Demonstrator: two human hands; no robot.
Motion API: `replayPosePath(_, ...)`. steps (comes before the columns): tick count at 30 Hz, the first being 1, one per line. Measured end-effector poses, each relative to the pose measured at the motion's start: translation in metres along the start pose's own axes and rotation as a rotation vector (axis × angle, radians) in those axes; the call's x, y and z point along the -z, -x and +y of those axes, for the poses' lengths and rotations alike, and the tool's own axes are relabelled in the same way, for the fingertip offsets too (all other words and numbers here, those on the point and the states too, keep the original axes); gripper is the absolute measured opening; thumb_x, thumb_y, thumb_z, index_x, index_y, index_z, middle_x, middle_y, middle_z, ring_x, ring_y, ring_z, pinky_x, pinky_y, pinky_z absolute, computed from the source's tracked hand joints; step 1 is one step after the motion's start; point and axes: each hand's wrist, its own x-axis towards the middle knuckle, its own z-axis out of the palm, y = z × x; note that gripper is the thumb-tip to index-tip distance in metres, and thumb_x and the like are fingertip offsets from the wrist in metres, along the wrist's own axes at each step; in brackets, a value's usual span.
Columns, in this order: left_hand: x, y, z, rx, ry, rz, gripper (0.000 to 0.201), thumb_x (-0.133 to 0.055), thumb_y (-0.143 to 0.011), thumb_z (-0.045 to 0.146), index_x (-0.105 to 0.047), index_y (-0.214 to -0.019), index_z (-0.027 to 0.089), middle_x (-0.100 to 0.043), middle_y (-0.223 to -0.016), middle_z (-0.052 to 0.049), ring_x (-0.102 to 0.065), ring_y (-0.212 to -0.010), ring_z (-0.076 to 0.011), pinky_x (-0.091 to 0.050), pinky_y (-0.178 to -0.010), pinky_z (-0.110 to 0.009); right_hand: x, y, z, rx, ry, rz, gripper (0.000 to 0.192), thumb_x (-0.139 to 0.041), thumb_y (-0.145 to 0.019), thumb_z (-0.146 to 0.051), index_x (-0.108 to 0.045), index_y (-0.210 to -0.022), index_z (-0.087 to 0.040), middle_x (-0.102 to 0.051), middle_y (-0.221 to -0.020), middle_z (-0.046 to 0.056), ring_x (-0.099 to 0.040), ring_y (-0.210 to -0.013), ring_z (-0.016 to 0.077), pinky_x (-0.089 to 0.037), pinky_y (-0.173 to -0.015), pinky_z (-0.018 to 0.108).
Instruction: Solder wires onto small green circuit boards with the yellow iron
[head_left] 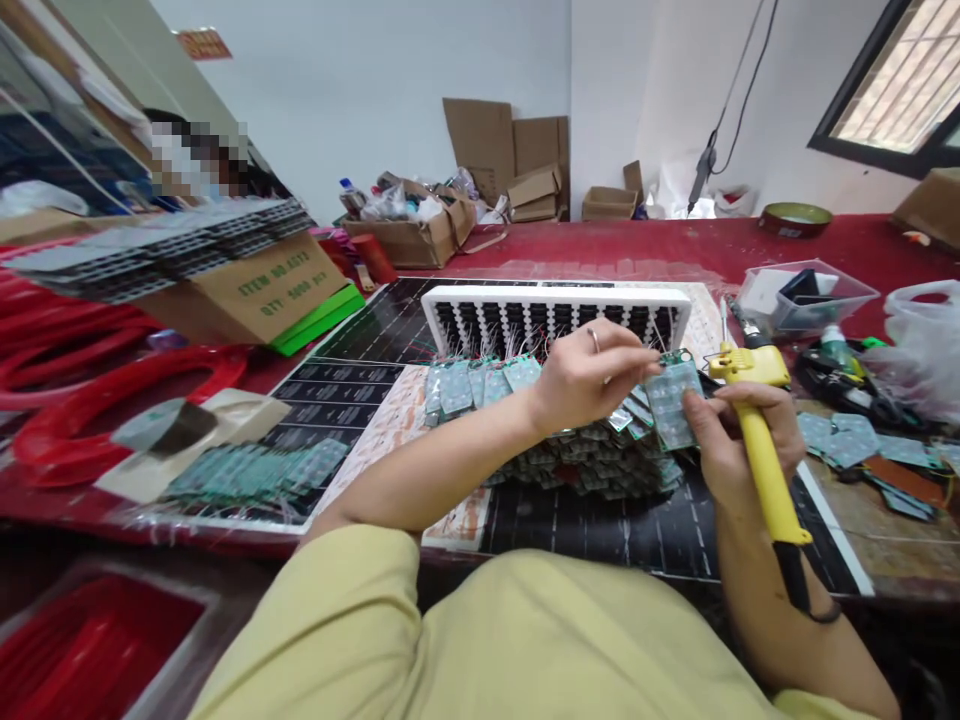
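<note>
My right hand (742,440) grips a yellow soldering gun (761,460), its black cord hanging from the handle end toward my forearm. The thumb of this hand also presses on a green circuit board (671,400), which stands tilted toward me. My left hand (592,370) reaches across, its fingers pinched at the board's top edge. What they pinch is too small to make out. Behind both hands stands a white rack (555,295) with a row of black parts, thin wires running out to several circuit boards. More circuit boards (592,465) lie heaped below my hands.
To the left lies a row of circuit boards (255,470) near red coils (67,440) and a cardboard box (262,285) under stacked grey panels. At right are a clear plastic bin (806,300), a plastic bag (926,330) and loose boards (847,440). A person sits at far left.
</note>
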Motion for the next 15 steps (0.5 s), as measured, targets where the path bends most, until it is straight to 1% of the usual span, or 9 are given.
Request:
replayPosePath(1,0.004,0.005,0.0,-0.11,-0.068,-0.044,0.017,-0.062,-0.091,0.029,-0.074,-0.093,0.018,-0.074,-0.089,-0.007,-0.065,-0.08,-0.0117,-0.053,-0.073,-0.025,0.001,0.0,0.002,-0.002,-0.001,0.003,0.023,-0.074,-0.081,-0.019,-0.053,-0.09,-0.017,-0.054,-0.065,-0.008,-0.051,-0.051,0.0021,-0.045,-0.054,0.009)
replayPosePath(2,0.009,0.008,-0.001,-0.16,-0.117,-0.102,0.017,-0.06,-0.091,0.025,-0.075,-0.098,0.02,-0.075,-0.094,-0.007,-0.066,-0.084,-0.012,-0.053,-0.076,-0.026,0.002,0.0,0.003,-0.003,0.0,0.007,0.023,-0.075,-0.08,-0.018,-0.054,-0.09,-0.017,-0.055,-0.064,-0.008,-0.051,-0.05,0.0022,-0.044,-0.053,0.009)
replayPosePath(3,0.014,0.009,-0.001,-0.139,-0.142,-0.147,0.02,-0.057,-0.091,0.023,-0.074,-0.101,0.021,-0.075,-0.097,-0.008,-0.067,-0.086,-0.0123,-0.054,-0.078,-0.026,0.003,0.0,0.004,0.0,0.0,0.011,0.023,-0.075,-0.08,-0.018,-0.054,-0.09,-0.017,-0.055,-0.064,-0.008,-0.051,-0.05,0.0024,-0.044,-0.053,0.009)
replayPosePath(4,0.019,0.008,-0.001,-0.054,-0.142,-0.177,0.023,-0.055,-0.092,0.023,-0.075,-0.103,0.021,-0.075,-0.099,-0.008,-0.067,-0.087,-0.0125,-0.054,-0.079,-0.026,0.004,0.001,0.006,0.003,0.001,0.013,0.023,-0.075,-0.08,-0.019,-0.054,-0.09,-0.017,-0.055,-0.063,-0.008,-0.052,-0.049,0.0028,-0.044,-0.052,0.01)
replayPosePath(6,0.025,0.001,0.001,0.241,-0.051,-0.2,0.025,-0.054,-0.093,0.028,-0.075,-0.104,0.019,-0.076,-0.097,-0.009,-0.068,-0.085,-0.0127,-0.054,-0.076,-0.025,0.005,0.001,0.007,0.012,0.003,0.013,0.024,-0.075,-0.08,-0.02,-0.054,-0.09,-0.017,-0.055,-0.063,-0.008,-0.052,-0.049,0.0037,-0.044,-0.051,0.011)
replayPosePath(8,0.025,-0.012,0.004,0.552,0.143,-0.218,0.028,-0.059,-0.091,0.033,-0.076,-0.105,0.015,-0.077,-0.093,-0.009,-0.067,-0.077,-0.0118,-0.052,-0.068,-0.022,0.005,0.002,0.007,0.029,0.011,0.006,0.024,-0.076,-0.08,-0.021,-0.054,-0.091,-0.017,-0.056,-0.064,-0.007,-0.052,-0.049,0.0042,-0.044,-0.05,0.012)
replayPosePath(10,0.02,-0.024,0.008,0.768,0.367,-0.231,0.032,-0.065,-0.087,0.036,-0.075,-0.108,0.013,-0.077,-0.093,-0.009,-0.062,-0.068,-0.0092,-0.047,-0.057,-0.02,0.005,0.003,0.006,0.055,0.028,-0.007,0.024,-0.075,-0.08,-0.02,-0.054,-0.09,-0.017,-0.056,-0.065,-0.007,-0.052,-0.05,0.004,-0.045,-0.051,0.011)
replayPosePath(12,0.013,-0.03,0.014,0.886,0.543,-0.203,0.036,-0.069,-0.084,0.04,-0.076,-0.106,0.013,-0.077,-0.095,-0.01,-0.057,-0.061,-0.0069,-0.039,-0.049,-0.018,0.005,0.004,0.005,0.093,0.059,-0.025,0.024,-0.075,-0.08,-0.018,-0.054,-0.09,-0.016,-0.055,-0.065,-0.007,-0.052,-0.051,0.0033,-0.045,-0.053,0.011)
replayPosePath(15,0.006,-0.029,0.024,0.965,0.71,-0.146,0.038,-0.074,-0.078,0.046,-0.078,-0.096,0.013,-0.076,-0.094,-0.01,-0.053,-0.058,-0.0057,-0.031,-0.044,-0.017,0.006,0.006,0.004,0.18,0.126,-0.067,0.023,-0.075,-0.08,-0.016,-0.054,-0.09,-0.016,-0.058,-0.071,-0.006,-0.053,-0.053,0.0027,-0.046,-0.056,0.011)
